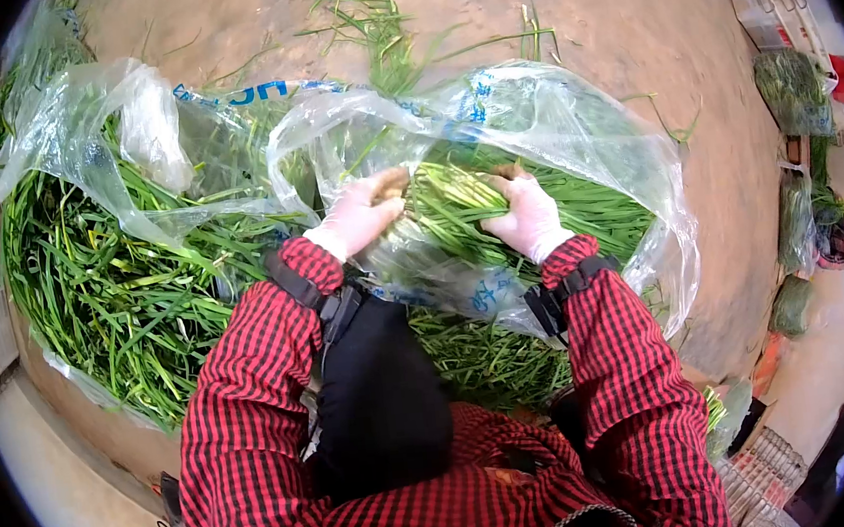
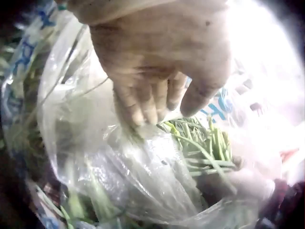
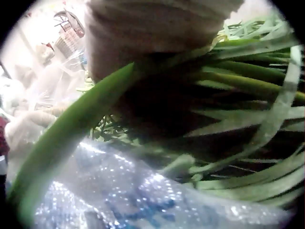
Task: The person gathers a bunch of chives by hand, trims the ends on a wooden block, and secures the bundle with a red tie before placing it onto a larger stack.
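Observation:
In the head view, my gloved right hand (image 1: 526, 216) grips a bunch of garlic chives (image 1: 456, 195), its pale stem ends pointing left toward the other hand. My gloved left hand (image 1: 362, 213) is beside those ends, fingers fairly straight and thumb apart. In the left wrist view its fingertips (image 2: 138, 118) rest at a fold of the clear plastic bag (image 2: 143, 167). The bag lies spread under and around the bunch, with more chives (image 1: 592, 198) inside on the right. In the right wrist view long flat leaves (image 3: 252, 81) trail from beneath the right hand, whose fingers are hidden there.
A large heap of loose chives (image 1: 92, 282) under clear plastic fills the left side. More chives (image 1: 490, 353) lie close by the person's knee. Loose leaves (image 1: 372, 32) are scattered on the floor (image 1: 620, 5) ahead. Wrapped bundles (image 1: 790, 91) line the right edge.

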Demonstrator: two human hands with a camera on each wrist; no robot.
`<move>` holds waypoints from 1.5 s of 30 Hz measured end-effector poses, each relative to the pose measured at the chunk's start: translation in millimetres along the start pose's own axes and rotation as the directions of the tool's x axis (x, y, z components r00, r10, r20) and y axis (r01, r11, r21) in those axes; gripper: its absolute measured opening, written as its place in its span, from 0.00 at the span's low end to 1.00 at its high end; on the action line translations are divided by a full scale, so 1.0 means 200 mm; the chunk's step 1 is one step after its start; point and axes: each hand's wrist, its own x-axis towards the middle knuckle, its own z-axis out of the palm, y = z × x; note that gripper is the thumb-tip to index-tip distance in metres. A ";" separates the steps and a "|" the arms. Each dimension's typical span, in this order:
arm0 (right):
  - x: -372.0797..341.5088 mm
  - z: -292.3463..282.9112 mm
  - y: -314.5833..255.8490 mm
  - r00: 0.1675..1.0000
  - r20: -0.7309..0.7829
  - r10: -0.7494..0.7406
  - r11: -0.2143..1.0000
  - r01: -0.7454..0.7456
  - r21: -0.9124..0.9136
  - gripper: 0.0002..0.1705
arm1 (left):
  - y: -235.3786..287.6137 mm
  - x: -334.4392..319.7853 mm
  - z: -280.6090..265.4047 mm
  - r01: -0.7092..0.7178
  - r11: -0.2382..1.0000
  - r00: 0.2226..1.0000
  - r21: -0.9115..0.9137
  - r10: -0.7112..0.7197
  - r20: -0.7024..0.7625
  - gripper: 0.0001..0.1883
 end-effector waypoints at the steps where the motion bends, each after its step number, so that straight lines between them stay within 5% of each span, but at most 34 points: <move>1: -0.01 -0.01 -0.01 0.999 -0.033 -0.043 0.999 0.043 -0.002 0.37 | 0.08 -0.03 -0.01 0.120 0.957 0.991 0.263 -0.131 0.026 0.25; 2: -0.03 0.00 -0.01 0.994 -0.066 -0.086 0.996 0.086 -0.006 0.38 | 0.05 -0.03 0.00 0.131 0.855 0.985 0.501 -0.169 0.032 0.23; 6: -0.10 0.01 -0.22 0.959 -0.089 -0.268 0.944 0.244 -0.221 0.34 | -0.02 -0.08 -0.04 0.221 0.698 0.942 0.681 -0.335 0.038 0.21; 8: -0.15 0.06 -0.31 0.943 0.113 -0.313 0.920 0.331 -0.211 0.33 | -0.04 -0.11 -0.02 0.265 0.758 0.924 0.596 -0.377 0.069 0.23; 10: -0.22 0.21 -0.37 0.931 0.151 -0.333 0.930 0.351 -0.110 0.39 | -0.16 -0.15 -0.01 0.260 0.835 0.938 0.484 -0.337 0.077 0.24; 11: -0.24 0.27 -0.38 0.918 0.231 -0.322 0.887 0.378 -0.266 0.45 | -0.15 -0.15 -0.01 0.280 0.837 0.925 0.471 -0.365 0.100 0.24; 14: -0.25 0.40 -0.39 0.934 0.212 -0.288 0.889 0.343 -0.304 0.49 | -0.23 -0.15 0.00 0.293 0.872 0.900 0.392 -0.390 0.195 0.22; 15: -0.24 0.41 -0.38 0.917 0.128 -0.378 0.875 0.399 -0.274 0.44 | -0.25 -0.15 0.01 0.288 0.904 0.905 0.315 -0.364 0.218 0.21; 18: -0.15 0.53 -0.41 0.946 0.085 -0.312 0.870 0.320 -0.374 0.44 | -0.20 -0.15 0.01 0.254 0.959 0.888 0.122 -0.282 0.364 0.21; 19: -0.13 0.49 -0.45 0.964 0.192 -0.183 0.888 0.246 -0.388 0.38 | -0.22 -0.16 0.01 0.290 0.949 0.896 0.120 -0.314 0.315 0.20; 23: -0.07 0.28 -0.45 0.952 0.296 -0.081 0.997 0.079 0.016 0.22 | -0.07 -0.24 -0.06 0.369 0.897 0.917 -0.246 -0.307 0.256 0.23; 26: -0.13 0.14 -0.26 0.977 0.215 -0.013 0.983 -0.028 0.183 0.37 | -0.06 -0.30 -0.14 0.362 0.844 0.927 -0.396 -0.372 0.053 0.25; 27: -0.15 0.09 -0.19 0.979 0.203 -0.024 0.925 -0.055 0.377 0.40 | -0.08 -0.33 -0.15 0.414 0.807 0.905 -0.422 -0.417 0.091 0.23; 29: -0.18 -0.03 -0.04 0.972 0.233 -0.008 0.645 -0.173 0.744 0.48 | -0.15 -0.34 -0.13 0.393 0.836 0.919 -0.384 -0.370 0.135 0.21; 32: -0.25 -0.12 0.06 0.993 0.089 0.080 0.422 -0.115 0.899 0.42 | -0.10 -0.29 -0.10 0.377 0.887 0.926 -0.269 -0.349 0.147 0.19; 34: -0.25 -0.16 0.09 0.990 0.088 0.114 0.453 -0.131 0.882 0.40 | -0.03 -0.22 -0.05 0.138 0.968 0.986 -0.210 -0.114 0.124 0.24; 37: -0.22 -0.11 0.08 0.990 0.114 0.077 0.433 -0.136 0.891 0.40 | 0.12 -0.08 0.07 0.112 0.987 0.925 0.112 -0.144 0.351 0.31; 40: -0.19 -0.07 -0.07 0.989 0.143 0.040 0.311 -0.149 0.939 0.47 | 0.27 0.04 0.22 -0.183 0.889 0.875 0.420 -0.048 0.482 0.30; 41: -0.19 -0.02 -0.04 0.990 0.109 0.085 0.566 -0.139 0.813 0.52 | 0.30 0.09 0.28 -0.213 0.808 0.845 0.549 -0.130 0.519 0.30; 42: -0.19 -0.01 -0.05 0.999 -0.029 -0.014 0.732 0.030 0.681 0.57 | 0.32 0.13 0.32 -0.252 0.705 0.813 0.662 -0.217 0.540 0.29; 43: -0.18 0.02 -0.02 0.993 -0.111 -0.037 0.788 0.097 0.608 0.58 | 0.28 0.13 0.35 -0.321 0.760 0.875 0.565 0.010 0.484 0.28; 45: -0.16 0.09 0.07 0.985 -0.156 -0.075 0.845 0.146 0.514 0.58 | 0.29 0.13 0.37 -0.339 0.735 0.891 0.588 0.052 0.450 0.19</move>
